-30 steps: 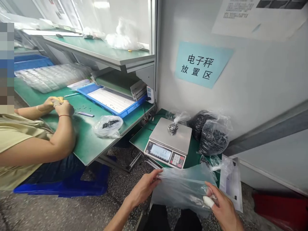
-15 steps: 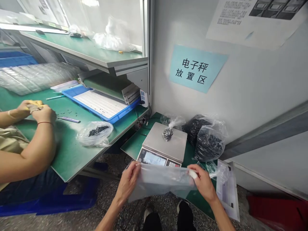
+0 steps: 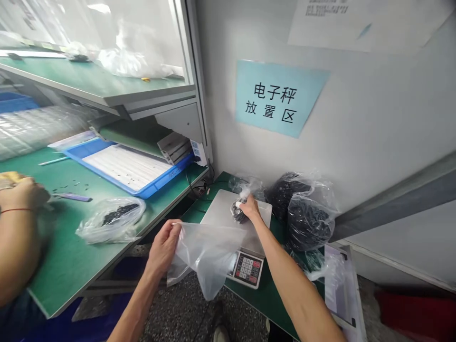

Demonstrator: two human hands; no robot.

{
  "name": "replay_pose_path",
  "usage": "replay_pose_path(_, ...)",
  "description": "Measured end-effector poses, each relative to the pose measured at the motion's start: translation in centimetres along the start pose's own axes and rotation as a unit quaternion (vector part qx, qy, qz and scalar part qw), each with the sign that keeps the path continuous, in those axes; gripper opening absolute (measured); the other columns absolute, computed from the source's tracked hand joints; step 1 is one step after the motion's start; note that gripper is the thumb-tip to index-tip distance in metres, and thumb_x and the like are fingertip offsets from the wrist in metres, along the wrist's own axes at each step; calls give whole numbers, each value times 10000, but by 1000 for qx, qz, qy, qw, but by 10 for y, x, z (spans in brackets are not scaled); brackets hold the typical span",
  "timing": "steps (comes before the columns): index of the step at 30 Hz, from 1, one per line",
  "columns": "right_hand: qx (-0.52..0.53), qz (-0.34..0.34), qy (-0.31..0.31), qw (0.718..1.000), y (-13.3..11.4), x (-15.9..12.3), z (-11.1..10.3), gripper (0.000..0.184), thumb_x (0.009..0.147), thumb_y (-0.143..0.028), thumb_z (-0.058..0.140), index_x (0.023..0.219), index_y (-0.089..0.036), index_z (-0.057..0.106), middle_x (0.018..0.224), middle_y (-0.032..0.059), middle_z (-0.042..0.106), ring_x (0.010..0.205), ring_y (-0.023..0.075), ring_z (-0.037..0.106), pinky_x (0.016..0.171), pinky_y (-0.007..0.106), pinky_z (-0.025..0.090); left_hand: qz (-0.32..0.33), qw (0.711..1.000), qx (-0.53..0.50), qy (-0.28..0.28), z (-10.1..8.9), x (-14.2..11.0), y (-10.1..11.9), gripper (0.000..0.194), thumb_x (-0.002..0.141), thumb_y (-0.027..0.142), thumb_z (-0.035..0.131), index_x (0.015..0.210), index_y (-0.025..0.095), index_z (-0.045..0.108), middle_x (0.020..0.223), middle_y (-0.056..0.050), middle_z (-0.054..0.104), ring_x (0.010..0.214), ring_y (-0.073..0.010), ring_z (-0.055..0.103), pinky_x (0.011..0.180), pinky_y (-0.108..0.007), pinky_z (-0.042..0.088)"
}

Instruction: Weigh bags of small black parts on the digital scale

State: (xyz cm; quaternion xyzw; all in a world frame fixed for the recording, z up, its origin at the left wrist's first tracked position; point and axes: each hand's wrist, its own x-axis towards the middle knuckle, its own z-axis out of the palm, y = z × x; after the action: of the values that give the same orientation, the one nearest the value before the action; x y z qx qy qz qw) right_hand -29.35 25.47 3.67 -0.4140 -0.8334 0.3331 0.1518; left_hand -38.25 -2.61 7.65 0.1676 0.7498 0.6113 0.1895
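My left hand is shut on the top edge of a clear plastic bag, which hangs limp over the front of the scale. My right hand reaches onto the steel pan of a digital weighing scale and grips a small knotted bag of black parts. Its fingers hide most of that bag. The scale's keypad shows below the clear bag, and the display is hidden behind it.
Two large bags of black parts stand right of the scale on a green bench. A co-worker's hand works at the left bench, near a loose bag of black parts and a blue tray.
My right hand has let go of the clear bag and moved up onto the small bag on the scale. The clear bag now hangs from my left hand alone, and the view has swung right.
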Motion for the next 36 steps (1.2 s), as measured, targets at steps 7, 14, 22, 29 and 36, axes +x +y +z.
replay_pose_path(7, -47, 23, 26, 998, 66, -104, -110, 540, 800, -226, 486, 1336, -173, 457, 1223, 107, 603, 1118, 277, 566, 945, 354, 412, -75, 979, -185, -37, 38, 13, 38, 445, 654, 542, 716, 856, 195, 523, 639, 55, 481, 489, -87, 422, 461, -196, 380)
replay_pose_path(14, -26, 169, -21, 985, 162, -226, -139, 688, 760, -443, 468, 1399, -197, 406, 1184, 112, 635, 965, 279, 639, 689, 295, 492, 54, 990, 117, -61, 101, 100, -16, 256, 827, 422, 457, 703, 199, 446, 636, 24, 481, 612, -131, 474, 617, -235, 406)
replay_pose_path(22, 12, 274, -130, 953, 212, -270, -115, 823, 698, -400, 458, 1466, -153, 296, 1336, 162, 538, 885, 262, 654, 645, 281, 487, 85, 935, 335, -83, 121, 143, -44, 241, 935, 344, 385, 911, 217, 588, 794, -73, 652, 818, -241, 623, 742, -310, 421)
replay_pose_path(29, -79, 265, -91, 957, 236, -279, -99, 728, 736, -351, 395, 1425, -124, 331, 1197, 149, 623, 1027, 304, 621, 816, 346, 471, 131, 894, 422, -70, 126, 140, -33, 411, 935, 366, 404, 1239, 123, 536, 1213, -214, 606, 1155, -338, 553, 936, -443, 424)
replay_pose_path(36, -157, 161, -33, 974, 185, -247, -64, 505, 844, -350, 379, 1307, -158, 443, 1224, 136, 589, 1077, 295, 583, 791, 336, 461, 314, 806, 450, -222, 159, 89, -38, 449, 968, 374, 399, 1406, 286, 442, 1536, -52, 342, 1460, -272, 151, 1176, -518, 73)
